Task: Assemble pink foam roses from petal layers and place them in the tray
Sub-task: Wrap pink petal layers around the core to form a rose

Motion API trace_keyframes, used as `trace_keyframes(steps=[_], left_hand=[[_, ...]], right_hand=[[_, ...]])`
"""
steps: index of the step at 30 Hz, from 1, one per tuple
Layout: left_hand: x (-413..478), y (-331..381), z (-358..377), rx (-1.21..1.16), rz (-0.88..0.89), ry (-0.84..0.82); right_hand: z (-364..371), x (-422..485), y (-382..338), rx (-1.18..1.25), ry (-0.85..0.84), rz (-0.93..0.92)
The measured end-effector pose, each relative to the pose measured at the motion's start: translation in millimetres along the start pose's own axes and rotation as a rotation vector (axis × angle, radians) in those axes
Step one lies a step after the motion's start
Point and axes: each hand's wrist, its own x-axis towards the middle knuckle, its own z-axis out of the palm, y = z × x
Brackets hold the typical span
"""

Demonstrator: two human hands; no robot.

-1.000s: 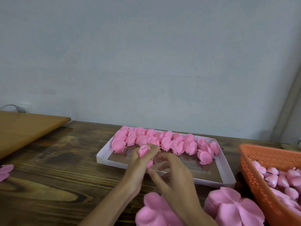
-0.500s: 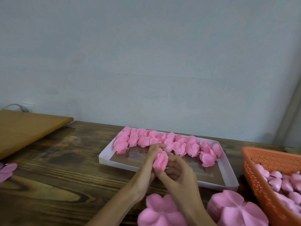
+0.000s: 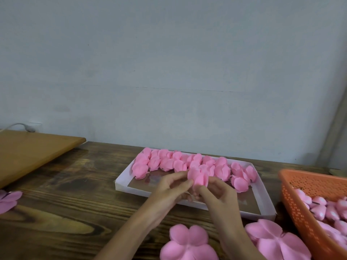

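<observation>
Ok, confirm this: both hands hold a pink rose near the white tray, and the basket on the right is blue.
The basket on the right is orange, not blue, as the head view shows. The left hand and right hand do hold the pink rose near the white tray.

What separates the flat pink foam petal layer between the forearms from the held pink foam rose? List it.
The petal layer lies flat; the rose is cupped closed. The petal layer rests on the wooden table; the left hand and right hand hold the rose. Both are pink foam.
</observation>
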Motion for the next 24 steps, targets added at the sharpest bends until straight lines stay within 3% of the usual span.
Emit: trace_keyframes(steps=[5,9,12,14,18,24], left_hand=[[0,0,-5,-0.024,-0.019,-0.034],[-4,4,-3,-0.023,0.030,-0.030],[-4,11,-1,0.062,0.039,0.103],[2,19,-9,0.151,0.008,0.276],[21,30,-36,0.659,-0.116,0.639],[39,15,-54,1.479,-0.230,0.683]], right_hand=[[1,-2,0,-0.066,-0.073,-0.002],[2,-3,6,-0.353,0.097,-0.086],[3,-5,3,-0.538,0.126,-0.163],[4,-8,0,-0.599,0.139,-0.187],[8,-13,-5,-0.609,0.155,-0.202],[13,-17,-6,-0.567,0.156,-0.218]])
